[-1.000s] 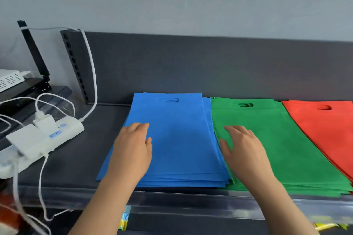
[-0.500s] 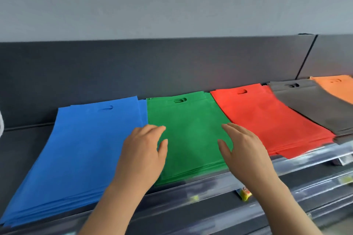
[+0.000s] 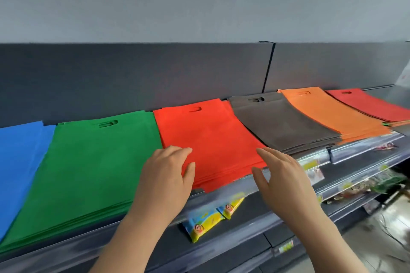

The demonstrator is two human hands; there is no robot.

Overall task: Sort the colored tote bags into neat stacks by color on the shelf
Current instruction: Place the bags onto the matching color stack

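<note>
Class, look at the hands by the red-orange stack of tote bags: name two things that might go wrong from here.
1. The red-orange stack already pokes past the shelf edge at its near corner; a push from the left hand or right hand may slide bags off.
2. It lies tight against the green stack and brown stack, so squaring it might skew them.

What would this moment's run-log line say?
stage: straightening stacks | left hand: open, at bright red stack left edge | right hand: open, at its right corner | stacks: sorted by color
</note>
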